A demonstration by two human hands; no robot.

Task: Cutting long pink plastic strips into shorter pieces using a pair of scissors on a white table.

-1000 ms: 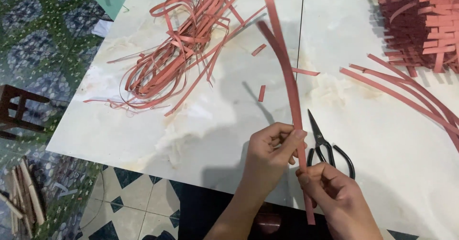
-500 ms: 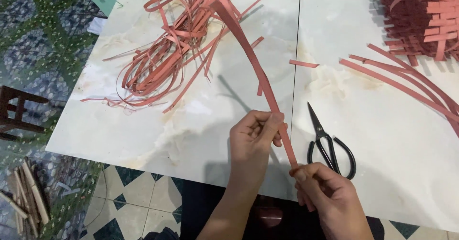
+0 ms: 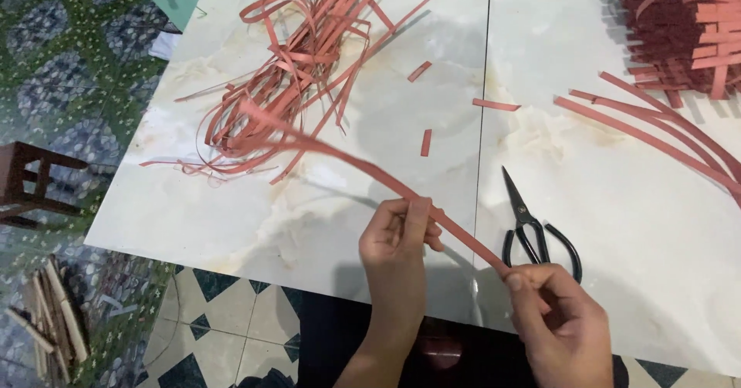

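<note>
Red strip [image 3: 370, 173] pinched in both grips: left hand [image 3: 397, 237] raised mid-strip, right hand [image 3: 557, 322] lower at end.

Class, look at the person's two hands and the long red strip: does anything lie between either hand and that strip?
Nothing visible does. The left hand pinches the long red strip directly, and the right hand has its near end in its grip. The black scissors lie beside it on the white table, apart.
</note>
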